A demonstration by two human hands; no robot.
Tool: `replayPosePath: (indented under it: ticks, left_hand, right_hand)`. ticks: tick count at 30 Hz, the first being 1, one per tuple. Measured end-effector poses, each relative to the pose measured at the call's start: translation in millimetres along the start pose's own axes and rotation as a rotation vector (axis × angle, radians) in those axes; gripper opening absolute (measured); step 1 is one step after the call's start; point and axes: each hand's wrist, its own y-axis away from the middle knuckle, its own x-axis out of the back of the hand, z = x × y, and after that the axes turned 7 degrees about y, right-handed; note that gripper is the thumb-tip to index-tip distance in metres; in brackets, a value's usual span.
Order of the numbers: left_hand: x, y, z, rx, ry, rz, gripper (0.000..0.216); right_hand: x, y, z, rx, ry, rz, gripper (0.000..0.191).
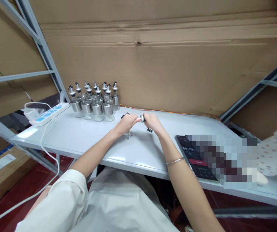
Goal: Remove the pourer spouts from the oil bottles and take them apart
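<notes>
Both of my hands meet over the middle of the white table (63,135). My left hand (126,123) and my right hand (153,122) pinch a small silver metal cap (142,118) between their fingertips. A small clear glass piece (128,135) lies on the table just under my left hand. Small black parts (149,130) lie on the table beside my right hand, and another black part (124,115) sits behind my left hand. A silver bracelet (174,161) circles my right wrist.
Several glass dispenser bottles (94,103) with steel bases and pour spouts stand in a cluster at the back left. A white power strip (46,114) with its cord lies at the left end. A phone (196,159) showing a timer lies at the right, beside spotted cloth (273,154). Cardboard lines the wall.
</notes>
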Motion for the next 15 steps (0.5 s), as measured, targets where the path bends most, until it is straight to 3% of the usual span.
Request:
replayPosePath:
  ticks: [4,7,11,15]
  left_hand:
    - [1.6,1.7,3.0,-0.075,-0.124,0.032,0.018]
    - [1.5,0.4,5.0,-0.016,-0.097,0.067,0.028]
    - [5.8,-3.2,3.6,0.112,0.224,0.041,0.043]
    - [10.8,-7.0,-0.9,0.201,0.540,-0.010,0.056]
  right_hand:
    - [0.0,1.9,-0.1,-0.022,-0.105,-0.091,0.031]
    - [-2.0,4.2,-2.8,0.005,-0.149,-0.045,0.036]
    - [-6.1,9.2,-7.4,0.167,-0.070,0.145,0.048]
    - [-8.8,10.8,-8.5,0.355,0.037,0.271,0.045]
